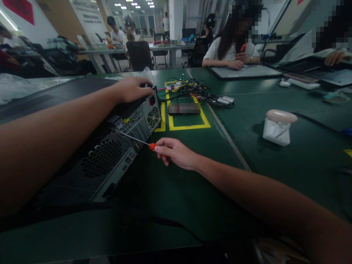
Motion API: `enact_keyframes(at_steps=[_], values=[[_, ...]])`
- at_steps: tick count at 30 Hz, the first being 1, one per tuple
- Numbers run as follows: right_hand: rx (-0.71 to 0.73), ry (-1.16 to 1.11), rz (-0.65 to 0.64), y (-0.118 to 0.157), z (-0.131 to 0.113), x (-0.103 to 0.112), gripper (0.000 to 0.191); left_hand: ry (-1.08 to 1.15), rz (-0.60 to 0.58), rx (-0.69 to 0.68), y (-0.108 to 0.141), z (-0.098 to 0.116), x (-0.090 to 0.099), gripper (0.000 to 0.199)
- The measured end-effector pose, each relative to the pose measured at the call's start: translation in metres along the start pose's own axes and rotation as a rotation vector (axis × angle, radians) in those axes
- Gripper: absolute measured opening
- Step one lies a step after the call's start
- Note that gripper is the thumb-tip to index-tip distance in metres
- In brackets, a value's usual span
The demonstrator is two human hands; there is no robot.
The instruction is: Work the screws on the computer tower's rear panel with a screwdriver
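Note:
A black desktop computer case lies on the table at the left, its metal rear panel with vents, ports and slot covers turned toward the right. My left hand rests on the far upper corner of the case, fingers bent around the edge by the power supply. Between the fingers and thumb of my right hand is the orange handle of a screwdriver. Its long thin shaft points left, and the tip reaches the upper edge of the rear panel. Whether it sits on a screw I cannot tell.
Behind the case lie a tangle of cables and a dark box within yellow tape. To the right stands a small open white case. Across the green table, co-workers handle flat black panels.

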State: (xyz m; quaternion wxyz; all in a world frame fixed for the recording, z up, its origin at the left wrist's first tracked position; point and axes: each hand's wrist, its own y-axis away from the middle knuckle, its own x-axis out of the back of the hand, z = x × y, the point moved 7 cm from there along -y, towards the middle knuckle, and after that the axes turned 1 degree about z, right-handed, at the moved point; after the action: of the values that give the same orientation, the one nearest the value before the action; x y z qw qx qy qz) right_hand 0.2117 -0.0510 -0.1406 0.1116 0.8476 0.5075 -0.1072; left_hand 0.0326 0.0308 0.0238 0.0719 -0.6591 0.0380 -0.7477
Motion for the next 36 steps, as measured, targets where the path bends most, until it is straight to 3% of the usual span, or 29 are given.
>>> enact_keyframes(at_steps=[29,36], values=[[0.03,0.012,-0.033,-0.0012,0.0026,-0.001,0.021,0.0,0.003,0.028,-0.0004,-0.0026,-0.0004,0.08],[0.085,-0.027,-0.033,0.0003,-0.002,-0.0008,0.05,-0.009,-0.011,0.02,0.001,-0.0002,0.0004,0.08]])
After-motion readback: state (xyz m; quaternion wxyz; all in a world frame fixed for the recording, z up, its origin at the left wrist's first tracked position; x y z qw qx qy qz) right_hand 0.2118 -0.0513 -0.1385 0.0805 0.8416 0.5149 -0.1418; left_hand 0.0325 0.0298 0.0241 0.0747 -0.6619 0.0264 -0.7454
